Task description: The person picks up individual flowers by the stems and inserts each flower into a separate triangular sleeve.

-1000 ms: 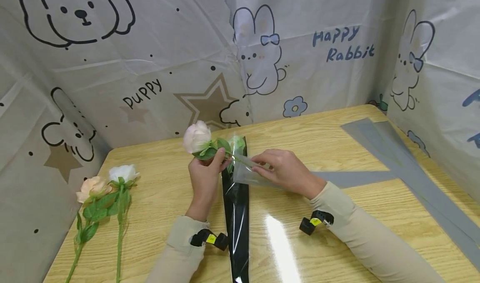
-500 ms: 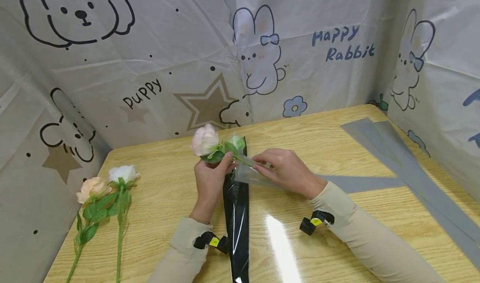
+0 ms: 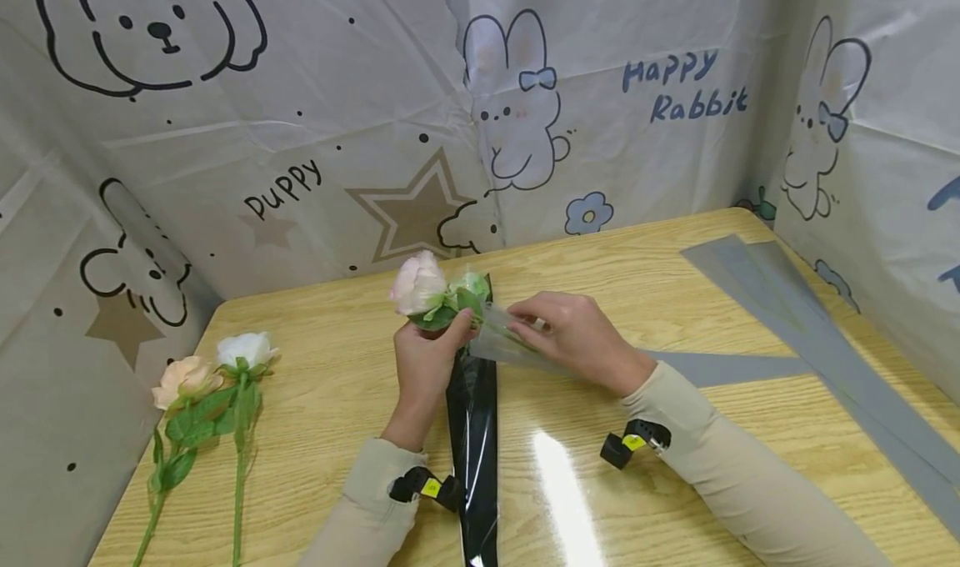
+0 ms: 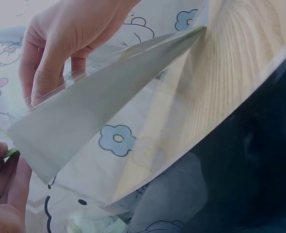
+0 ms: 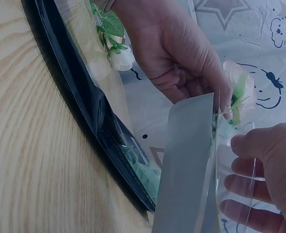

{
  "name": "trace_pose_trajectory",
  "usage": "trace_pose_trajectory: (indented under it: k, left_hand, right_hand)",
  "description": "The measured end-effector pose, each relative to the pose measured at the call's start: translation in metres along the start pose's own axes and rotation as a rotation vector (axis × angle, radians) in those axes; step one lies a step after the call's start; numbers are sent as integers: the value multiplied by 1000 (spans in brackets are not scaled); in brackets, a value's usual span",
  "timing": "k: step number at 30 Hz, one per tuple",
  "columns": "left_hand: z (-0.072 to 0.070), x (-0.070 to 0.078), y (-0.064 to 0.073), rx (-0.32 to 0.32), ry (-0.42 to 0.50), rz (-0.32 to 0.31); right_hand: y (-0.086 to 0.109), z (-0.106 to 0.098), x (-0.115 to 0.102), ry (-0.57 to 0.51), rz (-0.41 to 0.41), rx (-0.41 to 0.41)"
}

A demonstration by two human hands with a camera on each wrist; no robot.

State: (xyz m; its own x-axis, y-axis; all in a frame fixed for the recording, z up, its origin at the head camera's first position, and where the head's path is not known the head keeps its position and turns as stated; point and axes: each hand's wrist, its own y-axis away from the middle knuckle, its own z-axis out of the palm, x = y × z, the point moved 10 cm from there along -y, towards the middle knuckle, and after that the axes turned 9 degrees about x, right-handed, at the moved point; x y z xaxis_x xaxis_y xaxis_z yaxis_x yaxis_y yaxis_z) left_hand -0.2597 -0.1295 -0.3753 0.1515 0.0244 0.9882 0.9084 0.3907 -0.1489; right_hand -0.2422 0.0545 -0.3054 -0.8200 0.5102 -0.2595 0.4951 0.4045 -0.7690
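Above the table (image 3: 337, 434), the left hand (image 3: 427, 354) pinches a rose (image 3: 418, 285), probably light and soft, best held by its stem (image 4: 11, 152), and the right hand (image 3: 573, 333) pinches a slippery-looking plastic sleeve (image 4: 77, 121).

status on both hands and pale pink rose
Left hand holds pale pink rose. Right hand pinches grey-and-clear plastic sleeve. Glossy black plastic wrap lies beneath.
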Motion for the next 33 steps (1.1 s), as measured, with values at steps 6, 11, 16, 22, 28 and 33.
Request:
trace_pose_trajectory:
  k: [6, 11, 16, 22, 28, 33]
  left_hand:
    - [-1, 0, -1, 22, -44, -5]
    - [-1, 0, 0, 4, -66, -16]
    - [4, 2, 2, -66, -66, -20]
    - [7, 3, 5, -109, -75, -29]
    - [7, 4, 5, -110, -107, -28]
    - [9, 6, 6, -151, -141, -24]
  right_hand:
    - [-2, -2, -4, 15, -18, 14]
    - [-3, -4, -7, 35, -30, 21]
    - [-6, -9, -6, 46, -31, 32]
    - [-9, -17, -6, 30, -43, 72]
    - [-9, -16, -16, 23, -109, 80]
    - [-9, -18, -18, 18, -110, 89]
